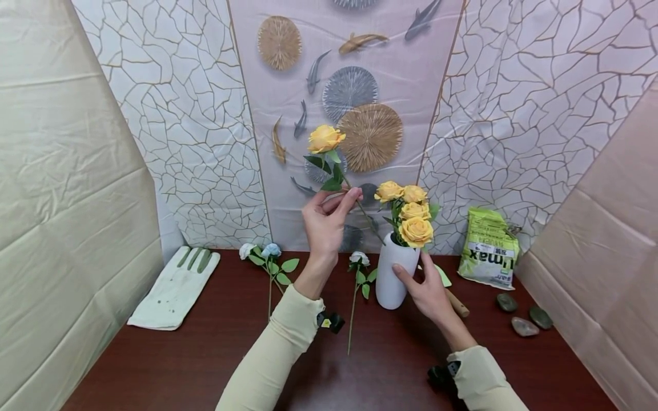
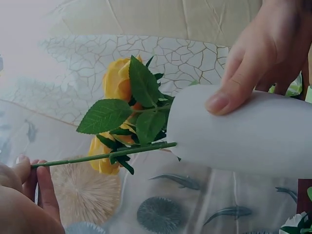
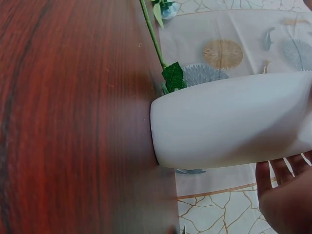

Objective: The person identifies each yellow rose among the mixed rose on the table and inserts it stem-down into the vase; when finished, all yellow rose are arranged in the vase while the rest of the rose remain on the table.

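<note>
My left hand (image 1: 326,222) pinches the stem of a yellow rose (image 1: 326,138) between thumb and fingers, its bloom up and to the left. The stem's cut end (image 2: 173,144) meets the rim of a white vase (image 1: 394,274); whether it is inside the mouth I cannot tell. Several yellow roses (image 1: 415,231) with green leaves (image 2: 108,117) stand in the vase. My right hand (image 1: 428,291) grips the vase from the right, thumb on its near side and fingers behind. In the right wrist view, the vase's base (image 3: 157,134) rests on the dark red tabletop.
A white rose (image 1: 359,258) lies left of the vase; white and blue roses (image 1: 271,250) lie further left. A white glove (image 1: 175,291) is at the far left. To the right are a wooden handle (image 1: 457,303), a green printed bag (image 1: 489,248) and several stones (image 1: 524,326).
</note>
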{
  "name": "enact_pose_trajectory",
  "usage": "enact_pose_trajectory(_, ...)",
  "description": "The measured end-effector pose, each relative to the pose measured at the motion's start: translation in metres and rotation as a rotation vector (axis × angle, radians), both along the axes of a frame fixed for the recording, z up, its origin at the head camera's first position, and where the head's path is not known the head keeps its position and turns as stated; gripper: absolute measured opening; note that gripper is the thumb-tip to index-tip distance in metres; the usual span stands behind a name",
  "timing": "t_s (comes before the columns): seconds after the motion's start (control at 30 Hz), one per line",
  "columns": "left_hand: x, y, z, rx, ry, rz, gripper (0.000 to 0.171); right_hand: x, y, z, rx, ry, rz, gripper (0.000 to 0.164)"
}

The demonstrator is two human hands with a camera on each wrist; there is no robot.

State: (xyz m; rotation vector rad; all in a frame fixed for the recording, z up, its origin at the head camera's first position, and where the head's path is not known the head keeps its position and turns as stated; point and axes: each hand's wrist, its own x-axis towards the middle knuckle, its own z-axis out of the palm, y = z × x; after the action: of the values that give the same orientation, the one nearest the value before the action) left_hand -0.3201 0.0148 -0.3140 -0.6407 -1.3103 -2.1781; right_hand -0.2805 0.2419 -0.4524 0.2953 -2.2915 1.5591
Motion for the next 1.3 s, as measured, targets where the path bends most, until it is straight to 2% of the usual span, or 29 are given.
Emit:
enact_pose_trajectory(0.2,0.001,0.008,0.006,0.051,0.031,-0.01,0.025,0.0,0.0,-0.001,-0.002,-0.005,0.001,0.068)
enact_pose_trajectory(0.43,0.013,0.019,0.008,-0.046,0.033,-0.027,0.014,-0.001,0.001,-0.002,-0.004,0.0,-0.009,0.069)
enact_pose_trajectory(0.57,0.012,0.024,-0.006,-0.135,0.023,-0.004,0.016,0.004,-0.002,0.006,-0.003,-0.014,0.0,0.072)
enact_pose_trajectory(0.73,0.005,0.028,-0.028,-0.242,-0.024,-0.005,0.025,0.016,-0.008,0.023,0.005,-0.018,0.011,0.072)
enact_pose_trajectory(0.83,0.004,0.03,-0.038,-0.294,-0.06,0.003,0.027,0.02,-0.01,0.027,0.012,-0.016,0.011,0.073)
enact_pose_trajectory(1.03,0.003,0.032,-0.052,-0.426,-0.094,0.097,0.025,0.019,-0.008,0.025,0.002,-0.017,0.011,0.073)
enact_pose_trajectory(1.17,0.002,0.034,-0.061,-0.492,-0.107,0.107,0.02,0.014,-0.006,0.02,-0.005,-0.019,0.014,0.073)
enact_pose_trajectory(1.3,0.0,0.037,-0.068,-0.534,-0.128,0.089,0.024,0.012,-0.005,0.017,-0.006,-0.021,0.017,0.073)
